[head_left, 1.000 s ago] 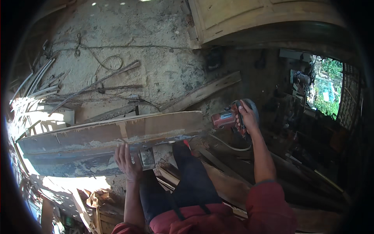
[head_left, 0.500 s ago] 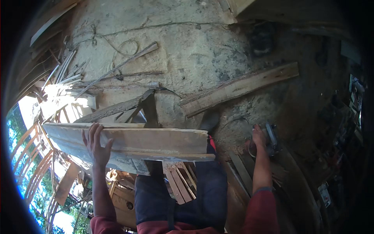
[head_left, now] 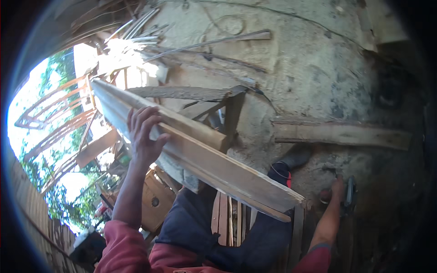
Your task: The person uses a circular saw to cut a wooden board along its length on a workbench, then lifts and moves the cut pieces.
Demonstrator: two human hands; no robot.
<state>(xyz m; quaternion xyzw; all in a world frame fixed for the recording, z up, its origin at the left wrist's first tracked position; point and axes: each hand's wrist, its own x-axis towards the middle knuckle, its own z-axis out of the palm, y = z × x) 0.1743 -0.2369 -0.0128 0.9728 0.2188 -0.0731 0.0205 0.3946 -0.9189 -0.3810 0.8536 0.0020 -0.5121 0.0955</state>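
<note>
A long board of pale wood (head_left: 232, 175) with strips along its edges slants from the upper left to the lower right across my legs. My left hand (head_left: 146, 132) lies over its upper part, fingers curled onto the wood and thumb apart. My right hand (head_left: 337, 185), low at the right, is closed on a dark hand-held power tool with a grey metal side (head_left: 350, 191). Shadow hides the tool's exact kind, and it stands apart from the board. A rough wooden support (head_left: 234, 111) is just beyond the board.
A thick plank (head_left: 341, 133) lies on the dusty ground (head_left: 300, 68) at the right. Thin sticks (head_left: 218, 42) and a heap of bright offcuts (head_left: 123, 57) lie at the far left. Wood strips (head_left: 223, 218) are between my legs, with a wooden box (head_left: 157, 200) beside them.
The view has turned, and the board now slants down to the right instead of lying nearly level. My left hand stays on it; my right hand keeps hold of the tool.
</note>
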